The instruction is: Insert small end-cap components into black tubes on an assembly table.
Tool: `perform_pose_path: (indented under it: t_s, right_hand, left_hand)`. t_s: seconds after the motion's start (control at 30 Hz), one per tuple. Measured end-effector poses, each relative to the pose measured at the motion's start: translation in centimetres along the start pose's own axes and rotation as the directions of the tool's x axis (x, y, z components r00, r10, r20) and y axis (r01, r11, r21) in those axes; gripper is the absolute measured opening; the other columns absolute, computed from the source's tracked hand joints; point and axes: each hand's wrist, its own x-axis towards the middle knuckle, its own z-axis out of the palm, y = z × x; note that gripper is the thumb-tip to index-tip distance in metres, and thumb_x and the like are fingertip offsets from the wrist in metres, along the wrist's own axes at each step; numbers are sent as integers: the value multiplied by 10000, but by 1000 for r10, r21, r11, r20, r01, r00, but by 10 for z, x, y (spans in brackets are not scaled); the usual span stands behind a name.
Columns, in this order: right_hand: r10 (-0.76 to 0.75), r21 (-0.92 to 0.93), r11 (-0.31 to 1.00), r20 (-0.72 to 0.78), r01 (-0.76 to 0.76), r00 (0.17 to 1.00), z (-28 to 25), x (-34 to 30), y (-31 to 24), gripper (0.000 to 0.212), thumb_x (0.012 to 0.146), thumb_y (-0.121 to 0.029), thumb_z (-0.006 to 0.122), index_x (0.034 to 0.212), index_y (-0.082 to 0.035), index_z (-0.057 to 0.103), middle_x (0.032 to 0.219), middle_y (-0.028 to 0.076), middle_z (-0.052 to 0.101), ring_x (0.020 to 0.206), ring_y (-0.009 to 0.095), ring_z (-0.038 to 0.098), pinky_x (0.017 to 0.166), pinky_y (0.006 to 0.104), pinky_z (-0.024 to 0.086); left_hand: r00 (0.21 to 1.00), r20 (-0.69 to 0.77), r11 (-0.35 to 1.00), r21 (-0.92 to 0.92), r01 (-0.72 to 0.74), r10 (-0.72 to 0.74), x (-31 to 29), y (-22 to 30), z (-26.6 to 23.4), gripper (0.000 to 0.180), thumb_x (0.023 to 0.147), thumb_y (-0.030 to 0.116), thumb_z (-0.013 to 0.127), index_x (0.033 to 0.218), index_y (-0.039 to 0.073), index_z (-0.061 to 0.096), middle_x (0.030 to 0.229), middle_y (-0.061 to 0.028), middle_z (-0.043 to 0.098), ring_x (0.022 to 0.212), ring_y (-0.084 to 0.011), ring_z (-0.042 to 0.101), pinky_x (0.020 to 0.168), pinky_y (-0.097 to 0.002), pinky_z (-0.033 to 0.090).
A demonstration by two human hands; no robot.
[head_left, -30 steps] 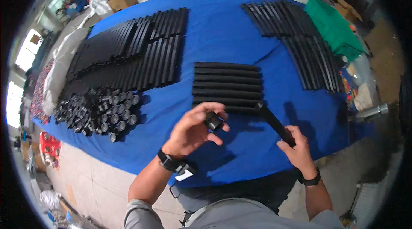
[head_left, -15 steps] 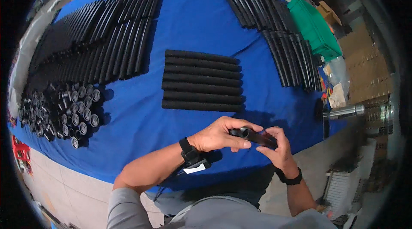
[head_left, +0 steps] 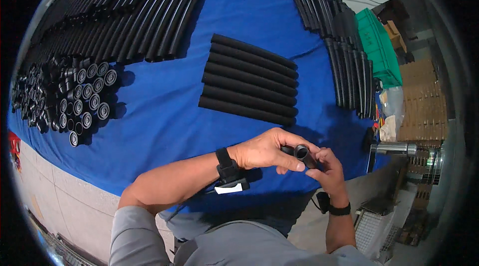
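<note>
A black tube (head_left: pixel 306 158) with an open round end is held between my two hands near the front edge of the table. My left hand (head_left: pixel 269 150) closes on the tube near its open end, and a small dark rounded piece (head_left: pixel 287 150) shows beside it under the fingers. Fingers and thumb of my right hand (head_left: pixel 329 170) grip the tube farther along; its far end is hidden there. Beyond my hands, several black foam-like tubes (head_left: pixel 249 79) lie side by side on the blue cloth (head_left: pixel 159 116).
Rows of long black tubes (head_left: pixel 164 24) cover the far left, with a pile of black round caps (head_left: pixel 87 99) nearer. More black tubes (head_left: pixel 344 71) lie at right, beside a green crate (head_left: pixel 376 49). A metal cylinder (head_left: pixel 396 149) stands out at the right table edge.
The view has shifted and turned slightly. The held tube is tilted more, so its open end now faces upward toward me. Both hands keep their hold.
</note>
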Motion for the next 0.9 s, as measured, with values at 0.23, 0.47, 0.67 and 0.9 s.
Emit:
perform_pose_path:
  t_s: [0.23,0.47,0.67,0.9]
  right_hand:
    - [-45,-18,999,-32,45,998,5,-2,-3,358,851,-216,723,1090,5,577,1004,101,648,921,211,621,832,329,483]
    - [50,-124,992,182,-27,982,-5,9,-14,291,849,-183,699,1040,12,599,1050,170,636,919,302,629,818,361,485]
    - [-167,-615,756,151,225,974,13,17,-55,274,771,-117,747,967,3,599,953,148,589,925,276,592,750,363,476]
    - [-123,-186,982,-506,32,854,-16,-7,-52,258,780,-81,754,999,-35,625,1083,106,626,936,210,619,732,309,536]
  left_hand:
    - [1000,-17,1000,5,13,-13,2,0,0,471,817,58,771,1269,93,643,889,-16,674,646,-66,576,572,-218,496]
    - [1000,-17,1000,-18,11,-12,0,-1,-1,477,819,60,769,1277,91,637,908,-24,679,641,-67,572,574,-223,497]
    - [1000,0,998,-54,20,-20,-1,-2,0,481,824,60,764,1284,60,623,837,-13,653,635,-71,568,577,-222,484]
    - [983,84,987,23,159,-161,0,-3,-2,328,994,268,574,1217,36,636,775,-28,633,622,-83,549,570,-241,466]
